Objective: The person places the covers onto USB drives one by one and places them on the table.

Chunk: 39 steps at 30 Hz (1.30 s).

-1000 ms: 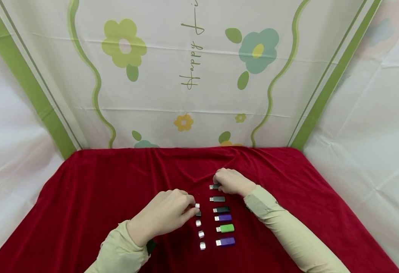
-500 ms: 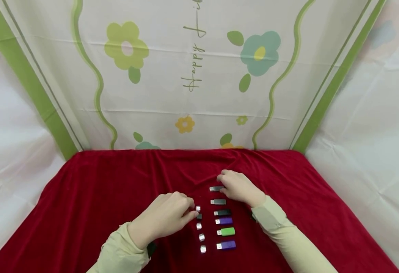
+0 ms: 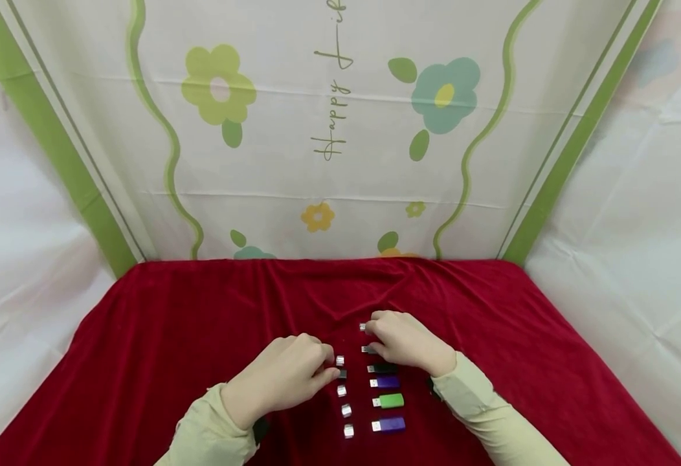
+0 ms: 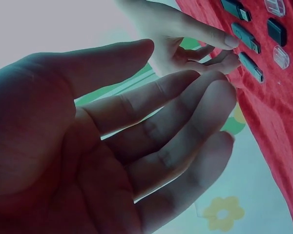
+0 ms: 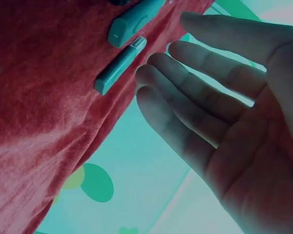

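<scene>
My left hand (image 3: 285, 375) is held with loosely bent fingers just left of a column of small caps. That column has a clear cap (image 3: 340, 360), a black cap (image 3: 343, 374) and further clear caps (image 3: 347, 410) nearer me. Over the far end of the USB stick row hovers my right hand (image 3: 412, 342), its fingers relaxed and partly covering the two farthest grey sticks (image 4: 250, 67). Both palms look bare in the wrist views. Below lie a black USB stick (image 3: 382, 369), a purple one (image 3: 388, 383), a green one (image 3: 391, 400) and another purple one (image 3: 391, 424).
A red velvet cloth (image 3: 200, 323) covers the table, wrinkled toward the back. White curtain panels (image 3: 282, 129) with printed flowers enclose the far side and both flanks.
My right hand has come nearer to me along the row, from the farthest USB stick to above the second. The left hand has barely moved; the view has tipped slightly.
</scene>
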Available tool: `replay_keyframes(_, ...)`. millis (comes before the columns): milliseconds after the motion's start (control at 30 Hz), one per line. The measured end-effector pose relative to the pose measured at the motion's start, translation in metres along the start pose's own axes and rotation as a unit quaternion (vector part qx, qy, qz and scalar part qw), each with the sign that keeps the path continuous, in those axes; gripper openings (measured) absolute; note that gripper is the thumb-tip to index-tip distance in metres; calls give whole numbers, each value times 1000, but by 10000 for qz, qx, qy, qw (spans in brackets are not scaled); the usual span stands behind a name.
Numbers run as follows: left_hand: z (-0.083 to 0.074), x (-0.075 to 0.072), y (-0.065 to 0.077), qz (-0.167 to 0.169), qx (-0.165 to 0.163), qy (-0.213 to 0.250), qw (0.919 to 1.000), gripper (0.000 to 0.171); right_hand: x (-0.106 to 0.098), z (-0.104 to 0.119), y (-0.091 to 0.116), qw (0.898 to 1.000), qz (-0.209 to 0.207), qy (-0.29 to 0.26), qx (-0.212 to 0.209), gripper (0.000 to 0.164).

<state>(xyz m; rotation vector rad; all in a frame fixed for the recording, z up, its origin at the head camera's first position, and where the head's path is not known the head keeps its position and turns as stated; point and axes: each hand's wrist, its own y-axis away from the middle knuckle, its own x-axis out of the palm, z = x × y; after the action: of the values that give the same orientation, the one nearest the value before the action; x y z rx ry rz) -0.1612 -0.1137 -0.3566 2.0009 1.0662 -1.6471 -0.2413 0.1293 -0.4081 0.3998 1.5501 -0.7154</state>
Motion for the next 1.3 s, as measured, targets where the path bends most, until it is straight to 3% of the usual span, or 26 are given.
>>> replay_keyframes(333,0,3,-2,175,-49,109,9998,25,17,-9,-2,9984,222,391,-337,22)
replay_keyframes(567,0,3,-3,234,-45,72,9997,26,15,-9,1,9981,152,431,-414,23)
replay_keyframes(967,-2,6,-2,307,-68,326,9990,10,14,-17,0,9976,180,312,-592,31)
replay_keyframes(1300,-2,12,-4,146,118,-191,9996,37,-13,-15,3,9992,64,11,-398,30)
